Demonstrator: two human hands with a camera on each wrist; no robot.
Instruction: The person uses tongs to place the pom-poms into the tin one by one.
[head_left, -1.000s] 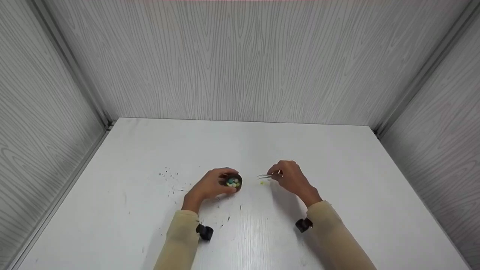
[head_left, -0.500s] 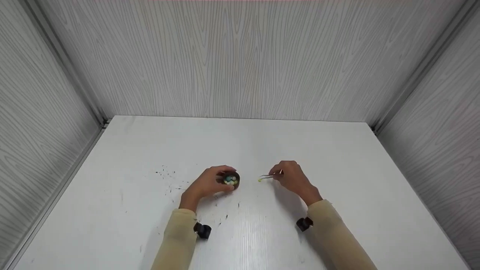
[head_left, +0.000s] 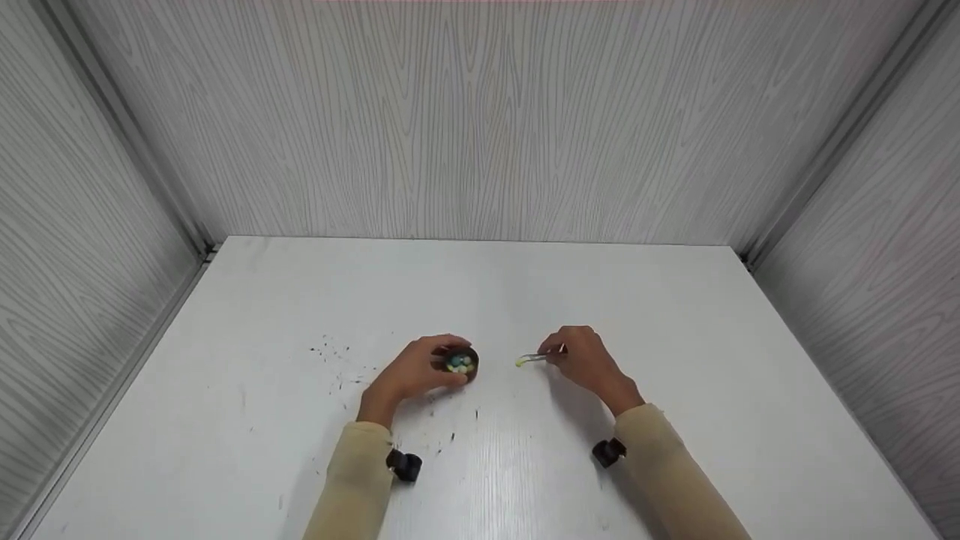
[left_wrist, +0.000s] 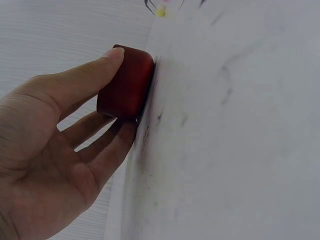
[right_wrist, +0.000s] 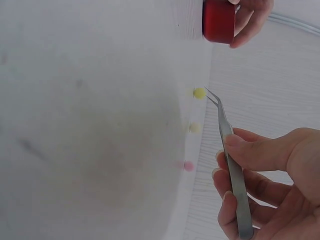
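My left hand (head_left: 409,373) grips a small round red cup (left_wrist: 127,82) by its sides, its thumb on the rim and its fingers round the far side. Blue-green, white and yellow beads (head_left: 460,363) lie inside it, seen from above. Bent-tip metal tweezers (right_wrist: 235,175) are pinched in my right hand (head_left: 589,366), to the right of the cup. Their narrow points are at a yellow bead (right_wrist: 199,93) on the table; whether they clasp it I cannot tell. A pale yellow bead (right_wrist: 195,127) and a pink bead (right_wrist: 188,166) lie beside it in the right wrist view.
The white table (head_left: 300,285) has dark specks and smudges (head_left: 330,349) on its left part and nearer the front. A grey wood-grain panel (head_left: 480,120) stands behind it, with similar panels at both sides. Black wrist cameras (head_left: 405,465) sit on both sleeves.
The tweezers' points, spread apart one second ago, have come closer together and now meet the yellow bead. My left hand and the cup keep almost the same place on the table.
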